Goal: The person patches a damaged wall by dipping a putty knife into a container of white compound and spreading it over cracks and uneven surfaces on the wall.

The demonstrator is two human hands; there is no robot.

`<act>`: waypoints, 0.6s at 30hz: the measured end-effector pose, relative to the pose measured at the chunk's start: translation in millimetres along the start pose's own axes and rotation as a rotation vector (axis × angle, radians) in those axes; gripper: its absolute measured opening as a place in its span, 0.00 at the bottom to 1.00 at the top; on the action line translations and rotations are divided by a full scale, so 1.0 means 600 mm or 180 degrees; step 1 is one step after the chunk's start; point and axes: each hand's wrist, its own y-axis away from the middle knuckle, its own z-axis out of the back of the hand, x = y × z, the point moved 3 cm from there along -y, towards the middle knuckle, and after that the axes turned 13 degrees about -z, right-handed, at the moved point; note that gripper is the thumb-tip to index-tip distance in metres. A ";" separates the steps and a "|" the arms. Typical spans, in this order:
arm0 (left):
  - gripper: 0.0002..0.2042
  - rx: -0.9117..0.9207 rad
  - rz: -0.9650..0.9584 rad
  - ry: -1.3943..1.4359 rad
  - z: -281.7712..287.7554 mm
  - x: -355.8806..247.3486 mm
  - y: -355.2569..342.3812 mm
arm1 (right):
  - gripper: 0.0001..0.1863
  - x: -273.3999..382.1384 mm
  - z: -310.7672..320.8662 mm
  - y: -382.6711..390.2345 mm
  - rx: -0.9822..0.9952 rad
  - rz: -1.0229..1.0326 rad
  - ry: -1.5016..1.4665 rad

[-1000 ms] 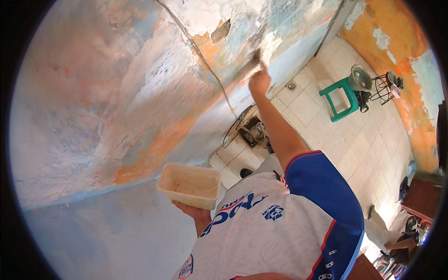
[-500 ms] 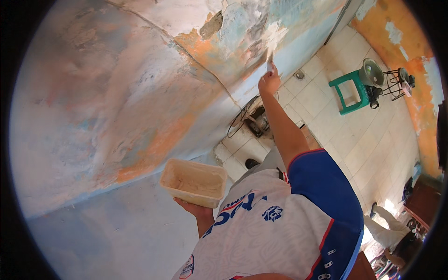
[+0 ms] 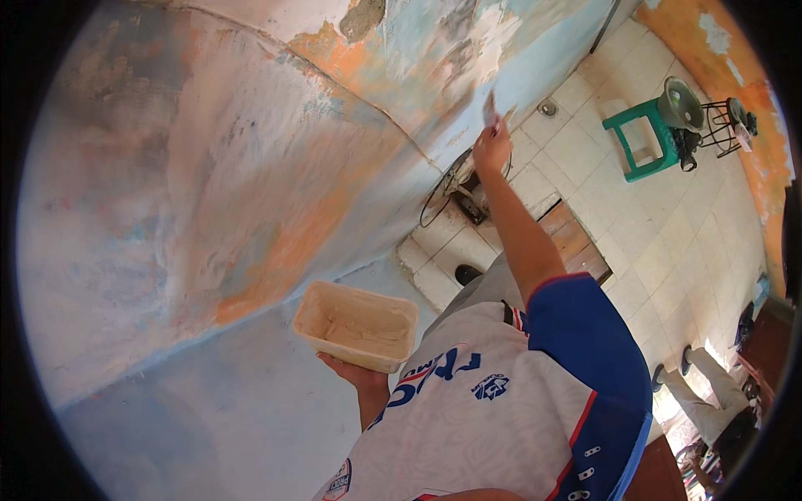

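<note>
My right hand [image 3: 493, 152], arm stretched out, is closed round a putty knife [image 3: 490, 107] whose blade is at the lower part of the painted wall [image 3: 251, 167]; whether it touches the wall I cannot tell. Above the blade a pale smear of filler [image 3: 499, 37] shows on the patchy surface. Low in front of my body, my left hand [image 3: 357, 372] holds a cream rectangular plastic tub [image 3: 320, 302] from beneath, fingers partly hidden under it. Pale paste [image 3: 368, 334] coats the tub's bottom and sides.
A green plastic stool [image 3: 643, 142] stands on the tiled floor [image 3: 576, 167] at right, with a bucket [image 3: 681, 104] by it. Cables and a dark device [image 3: 468, 204] lie at the wall's foot. Another person's legs [image 3: 702, 384] show at far right, near brown furniture [image 3: 764, 355].
My right hand and the putty knife have come down and nearer, away from the pale filler smear. My left hand still holds the tub. The view has shifted slightly.
</note>
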 end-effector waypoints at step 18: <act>0.40 -0.0050 0.0117 0.0285 0.075 -0.011 0.024 | 0.16 -0.022 -0.035 -0.034 -0.0672 0.0225 -0.0198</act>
